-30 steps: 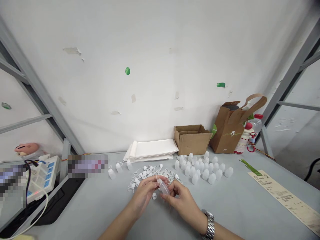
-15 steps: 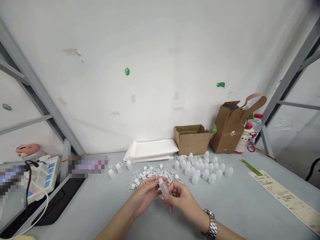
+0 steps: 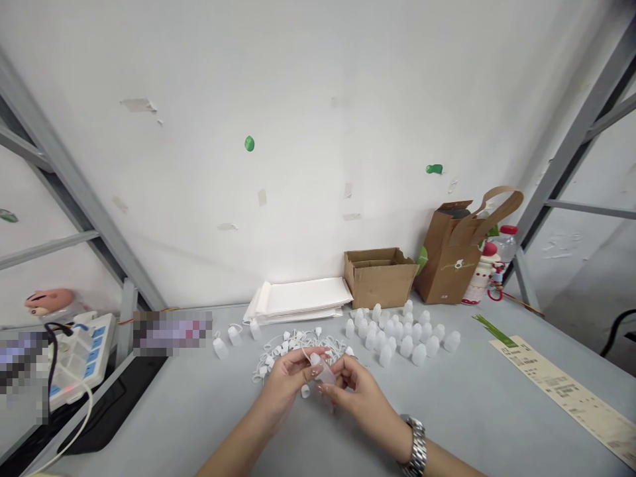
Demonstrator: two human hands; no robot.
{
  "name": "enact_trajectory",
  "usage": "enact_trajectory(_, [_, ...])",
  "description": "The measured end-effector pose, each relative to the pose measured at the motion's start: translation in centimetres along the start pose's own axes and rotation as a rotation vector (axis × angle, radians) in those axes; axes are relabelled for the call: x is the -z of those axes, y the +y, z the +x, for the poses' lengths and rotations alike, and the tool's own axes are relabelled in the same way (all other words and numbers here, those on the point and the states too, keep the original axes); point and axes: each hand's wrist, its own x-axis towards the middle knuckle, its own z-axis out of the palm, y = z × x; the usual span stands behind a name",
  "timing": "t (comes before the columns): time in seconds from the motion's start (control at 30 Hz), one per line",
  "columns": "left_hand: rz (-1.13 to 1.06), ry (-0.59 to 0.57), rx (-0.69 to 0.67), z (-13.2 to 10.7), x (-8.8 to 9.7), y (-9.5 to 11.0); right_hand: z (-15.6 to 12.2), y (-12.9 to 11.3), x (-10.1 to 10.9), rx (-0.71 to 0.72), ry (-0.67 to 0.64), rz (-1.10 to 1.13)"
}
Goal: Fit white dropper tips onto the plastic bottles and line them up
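Both hands meet over the grey table (image 3: 199, 411), a little above its top. My right hand (image 3: 358, 392), with a metal watch on its wrist, pinches a small translucent plastic bottle (image 3: 322, 372) that lies tilted between the fingers. My left hand (image 3: 285, 381) has its fingertips closed on the bottle's neck end. A single white cap (image 3: 305, 391) hangs or lies just below the hands; I cannot tell which. Behind the hands lies a heap of white caps with loops (image 3: 293, 344).
Several upright translucent bottles (image 3: 402, 334) stand to the right, three capped ones (image 3: 233, 338) to the left. Against the wall are white flat packs (image 3: 301, 299), an open cardboard box (image 3: 380, 275), a brown paper bag (image 3: 457, 248). A power strip (image 3: 74, 358) sits far left, a printed sheet (image 3: 561, 394) right.
The hands stay together on the bottle and have shifted slightly left and up in view as the camera moved. The loose cap shows below the hands again.
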Motion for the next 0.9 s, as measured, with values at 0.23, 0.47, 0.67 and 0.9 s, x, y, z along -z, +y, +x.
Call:
enact_trajectory(0.23, [-0.012, -0.066, -0.007, 0.0, 0.1, 0.4, 0.1, -0.4, 0.2, 0.022, -0.145, -0.017])
enact_trajectory(0.47, [0.015, -0.084, 0.010, -0.4, -1.0, -0.2, 0.0, 0.2, -0.1, 0.011, 0.105, -0.211])
enact_trajectory(0.67, [0.013, -0.040, 0.013, -0.4, -1.0, -0.9, -0.3, 0.9, -0.1, 0.128, 0.180, -0.441])
enact_trajectory(0.9, [-0.027, -0.020, 0.048, -0.7, -1.5, -0.5, -0.6, 1.4, -0.2, 0.249, 0.215, -0.684])
